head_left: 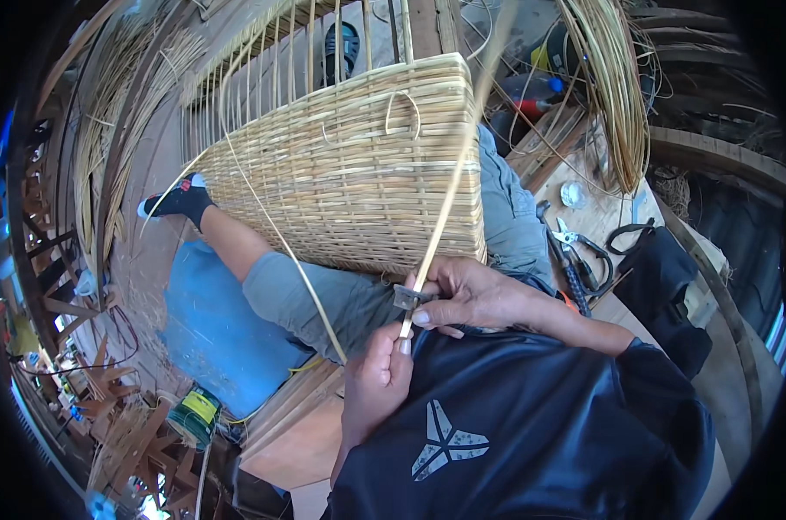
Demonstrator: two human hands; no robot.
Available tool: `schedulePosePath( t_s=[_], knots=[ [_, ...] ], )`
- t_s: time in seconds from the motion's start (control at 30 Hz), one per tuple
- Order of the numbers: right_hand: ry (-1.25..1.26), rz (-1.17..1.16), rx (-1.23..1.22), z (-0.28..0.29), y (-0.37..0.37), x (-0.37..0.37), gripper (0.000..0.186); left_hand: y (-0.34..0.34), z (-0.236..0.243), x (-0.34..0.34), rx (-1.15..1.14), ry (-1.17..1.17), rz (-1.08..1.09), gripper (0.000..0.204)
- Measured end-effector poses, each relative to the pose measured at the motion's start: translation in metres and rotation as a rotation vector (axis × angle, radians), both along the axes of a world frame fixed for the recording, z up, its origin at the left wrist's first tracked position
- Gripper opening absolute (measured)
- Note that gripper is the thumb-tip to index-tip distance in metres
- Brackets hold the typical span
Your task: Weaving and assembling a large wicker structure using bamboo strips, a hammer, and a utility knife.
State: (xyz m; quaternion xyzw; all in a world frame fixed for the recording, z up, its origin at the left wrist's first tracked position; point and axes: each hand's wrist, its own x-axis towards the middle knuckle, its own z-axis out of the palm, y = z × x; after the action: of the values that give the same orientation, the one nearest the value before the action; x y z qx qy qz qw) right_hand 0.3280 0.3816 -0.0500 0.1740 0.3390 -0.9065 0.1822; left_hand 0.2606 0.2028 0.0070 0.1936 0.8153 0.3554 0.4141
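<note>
My left hand [380, 373] is closed on the lower end of a pale cane strip [445, 204], just above my dark shirt. Just above it, my right hand [462, 295] grips a small flat metal tool [407, 297], with the strip running through or against it; I cannot tell which. The strip stretches up and away across the right part of a large woven basket [323, 182], blurred toward its top. The basket rests against my legs, with upright stakes along its far side and loose strands hanging over it. Another thin strand slants down left of my hands.
Shears [592, 269] and a clear round object [573, 194] lie on a board to the right. Bundles of strips [605, 95] hang at upper right, with more [111, 165] at left. A blue mat [206, 312], a green tub [193, 416] and stacked boards [297, 433] are at lower left.
</note>
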Motion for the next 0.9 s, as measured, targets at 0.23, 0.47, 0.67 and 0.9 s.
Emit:
schedulePosePath(
  t_s=[0.23, 0.47, 0.67, 0.9],
  knots=[
    [-0.023, 0.095, 0.108, 0.009, 0.002, -0.004, 0.026, -0.015, 0.02, 0.001, -0.088, -0.021, -0.054, 0.014],
    [-0.192, -0.201, 0.153, -0.003, 0.029, -0.005, 0.024, -0.039, 0.037, 0.008, -0.119, 0.116, -0.116, 0.018],
    [-0.069, 0.112, 0.148, 0.004, 0.02, -0.003, 0.024, -0.027, 0.001, -0.002, -0.12, -0.134, 0.031, 0.015],
    [-0.01, 0.178, 0.082, 0.007, 0.003, -0.011, 0.022, 0.014, -0.003, -0.013, -0.05, -0.078, 0.063, 0.01]
  ],
)
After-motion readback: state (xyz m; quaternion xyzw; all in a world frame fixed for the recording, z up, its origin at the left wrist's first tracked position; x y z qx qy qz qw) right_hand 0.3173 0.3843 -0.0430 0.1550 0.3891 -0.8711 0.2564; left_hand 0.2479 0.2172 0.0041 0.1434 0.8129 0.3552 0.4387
